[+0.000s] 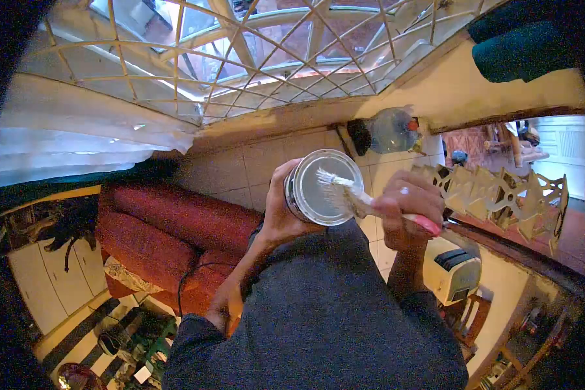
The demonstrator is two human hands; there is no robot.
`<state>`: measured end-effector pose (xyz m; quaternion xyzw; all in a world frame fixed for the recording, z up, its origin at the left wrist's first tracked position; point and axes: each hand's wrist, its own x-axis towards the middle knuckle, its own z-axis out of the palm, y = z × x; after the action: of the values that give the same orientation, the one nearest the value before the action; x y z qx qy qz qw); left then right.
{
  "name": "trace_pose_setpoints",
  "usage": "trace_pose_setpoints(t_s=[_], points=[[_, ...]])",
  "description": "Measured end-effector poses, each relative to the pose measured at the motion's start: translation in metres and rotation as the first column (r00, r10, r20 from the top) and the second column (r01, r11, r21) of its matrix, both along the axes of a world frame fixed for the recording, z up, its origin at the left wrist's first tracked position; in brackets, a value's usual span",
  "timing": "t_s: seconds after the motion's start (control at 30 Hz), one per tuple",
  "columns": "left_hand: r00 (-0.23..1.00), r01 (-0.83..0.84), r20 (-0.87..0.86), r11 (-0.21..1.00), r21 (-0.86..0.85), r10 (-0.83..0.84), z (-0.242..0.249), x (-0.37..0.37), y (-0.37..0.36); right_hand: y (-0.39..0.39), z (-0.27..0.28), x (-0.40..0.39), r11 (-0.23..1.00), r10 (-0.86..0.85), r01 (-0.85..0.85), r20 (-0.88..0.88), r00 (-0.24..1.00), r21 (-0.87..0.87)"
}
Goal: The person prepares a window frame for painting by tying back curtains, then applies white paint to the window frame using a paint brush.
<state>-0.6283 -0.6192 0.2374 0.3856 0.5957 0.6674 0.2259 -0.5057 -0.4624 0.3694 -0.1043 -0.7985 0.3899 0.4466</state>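
Observation:
My left hand (281,211) is wrapped around the side of a round paint can (310,198), held in front of my body with its round top facing me. Within the rim the can looks pale grey. A paintbrush (364,203) is gripped in my right hand (409,205), which wears a ring. Its whitish, splayed bristles overlap the can's top in this view, and the pink end of its handle sticks out below the fingers.
A red sofa (175,224) stands at the left, near a white curtain (78,153). Ahead is a window with a metal grille (286,55). A large clear bottle (391,130) sits on the tiled floor. A cream-coloured appliance (453,273) and a zigzag lattice (500,198) are at the right.

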Motion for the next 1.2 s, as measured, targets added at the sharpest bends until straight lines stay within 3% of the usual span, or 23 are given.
trace_pose_setpoints(t_s=[0.07, 0.13, 0.17, 0.37, 0.77, 0.97, 1.2], points=[[0.995, -0.029, -0.099, 0.999, -0.034, 0.026, -0.006, -0.002, -0.001, 0.009, 0.013, -0.012, 0.989, 0.113, -0.123, 0.112, 0.987, 0.082], [0.999, -0.020, -0.051, 1.000, -0.007, 0.020, -0.007, -0.001, 0.000, 0.015, 0.024, -0.021, 0.970, 0.203, -0.229, 0.252, 0.946, 0.077], [1.000, -0.016, -0.027, 1.000, 0.007, 0.016, -0.006, -0.001, 0.000, 0.016, 0.022, -0.027, 0.966, 0.212, -0.244, 0.270, 0.939, 0.089], [0.963, -0.101, -0.259, 0.989, -0.112, 0.069, 0.016, -0.003, 0.004, 0.019, 0.002, -0.052, 0.942, 0.297, -0.325, 0.250, 0.922, 0.080], [0.992, -0.066, -0.106, 0.997, -0.035, 0.062, 0.016, -0.009, 0.012, 0.020, 0.000, -0.064, 0.935, 0.321, -0.350, 0.281, 0.904, 0.059], [0.989, -0.077, -0.130, 0.995, -0.070, 0.067, 0.012, -0.013, 0.015, 0.021, -0.007, -0.065, 0.938, 0.308, -0.340, 0.285, 0.908, 0.071], [0.989, -0.042, -0.141, 0.999, -0.015, 0.039, 0.004, -0.022, 0.015, 0.036, -0.004, -0.049, 0.975, 0.209, -0.180, 0.272, 0.939, -0.131]])
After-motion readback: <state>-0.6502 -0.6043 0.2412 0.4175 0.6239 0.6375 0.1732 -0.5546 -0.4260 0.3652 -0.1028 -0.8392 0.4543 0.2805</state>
